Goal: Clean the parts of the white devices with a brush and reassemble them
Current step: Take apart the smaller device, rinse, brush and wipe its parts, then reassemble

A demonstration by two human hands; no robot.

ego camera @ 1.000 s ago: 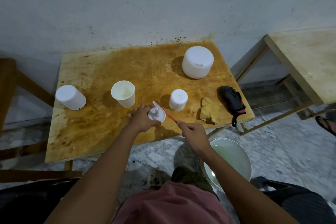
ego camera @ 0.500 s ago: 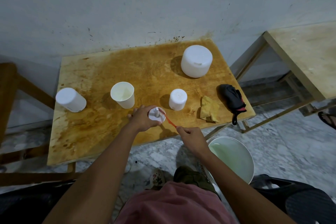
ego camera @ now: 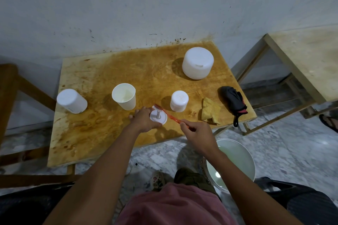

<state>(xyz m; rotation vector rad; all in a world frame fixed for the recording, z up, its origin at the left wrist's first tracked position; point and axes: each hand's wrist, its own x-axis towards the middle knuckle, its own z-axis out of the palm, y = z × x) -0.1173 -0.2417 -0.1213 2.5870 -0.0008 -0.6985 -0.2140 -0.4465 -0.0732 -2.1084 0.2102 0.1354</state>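
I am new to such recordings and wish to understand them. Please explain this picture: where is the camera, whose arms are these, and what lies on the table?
There is no machine: both arms belong to one person, and the camera sits on that person's head, looking down. The left hand holds a white round plastic disc with a short post over the stained wooden table. The right hand grips an orange-red plastic toothbrush, its bristles at the disc's far edge. On the table are a white paper cup, a small white plastic cylinder, a large white plastic cylinder, a third white cylinder at the left, a yellow cloth and a black folded fabric item. A white bucket stands on the floor.
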